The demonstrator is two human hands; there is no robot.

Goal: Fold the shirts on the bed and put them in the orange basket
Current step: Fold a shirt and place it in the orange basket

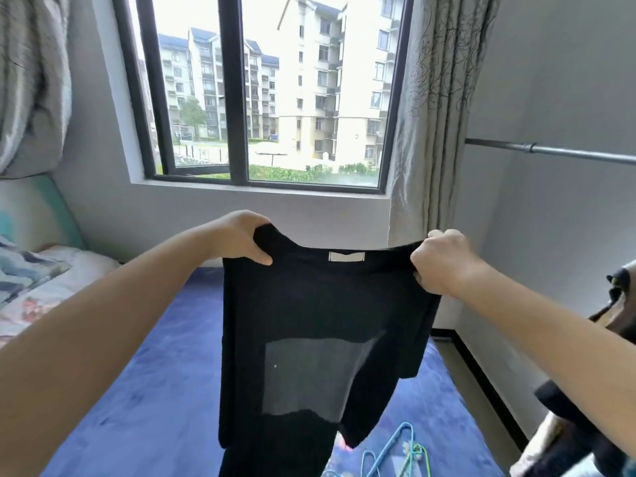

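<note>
Forearms enter from both lower corners, bare, reaching forward and up. Left hand (241,237) grips one shoulder of a black shirt (320,325), fingers curled over the top edge, thumb pressed on the near side. Right hand (444,261) pinches the other shoulder, fingers bunched tight on the cloth. Shirt hangs in the air between them, spread at the top, body dropping straight down out of view at the bottom edge. One sleeve hangs at the right side. A grey rectangular panel shows on the lower body.

Below and beyond the shirt: blue carpet (165,390); pale blue and green hangers (399,452) lie on it near the bottom edge. Dark garments (585,432) are heaped at the right edge. Bed (38,287) with floral cover at the left edge, well apart from the held shirt.

Progress, judged: early in this shirt's cycle. It is lifted and opened out, no fold made yet. Folding and dropping it in the basket remain. Orange basket not in view, so how many shirts are already done cannot be told.

Writing: a small white label (346,257) sits inside the neckline; nothing on it can be read.

Farther back: window (237,98) with dark frame, patterned curtain (433,132) at its right, metal rail (550,151) on the right wall, apartment blocks outside.
</note>
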